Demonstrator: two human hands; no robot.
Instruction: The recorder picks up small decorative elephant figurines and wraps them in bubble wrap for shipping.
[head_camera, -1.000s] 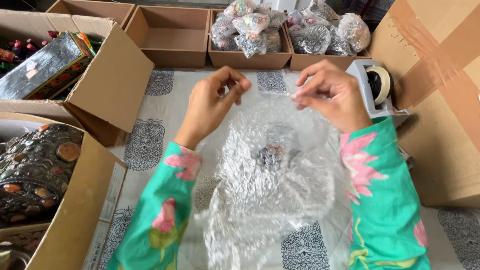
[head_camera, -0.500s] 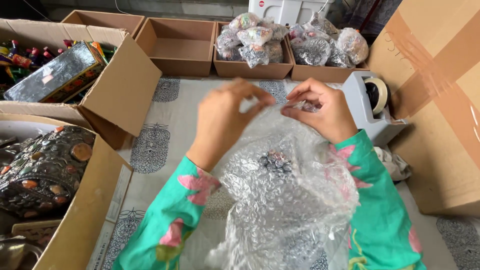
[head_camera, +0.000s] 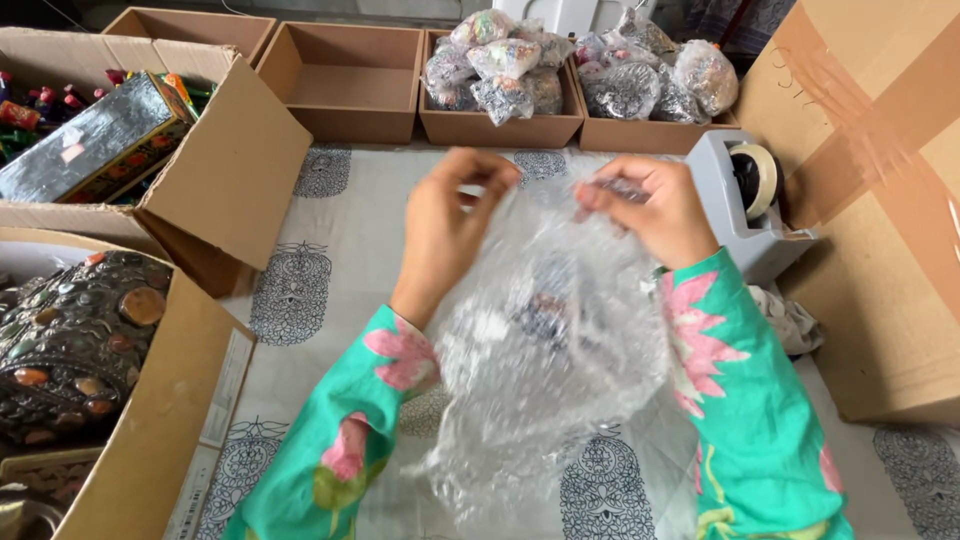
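A sheet of clear bubble wrap hangs in front of me, with a small dark, patterned object showing blurred through it. My left hand pinches the sheet's upper left edge. My right hand grips the upper right edge. Both hands are raised above a white cloth with grey printed motifs. Both arms wear green sleeves with pink flowers.
Shallow cardboard trays at the back: two empty, two holding bubble-wrapped bundles. A grey tape dispenser stands right of my hands, next to a large cardboard box. On the left, open cartons hold a decorated box and an ornate dark casket.
My hands have come closer together and lower over the sheet, and the bubble wrap has bunched around the dark object. The view has tilted slightly.
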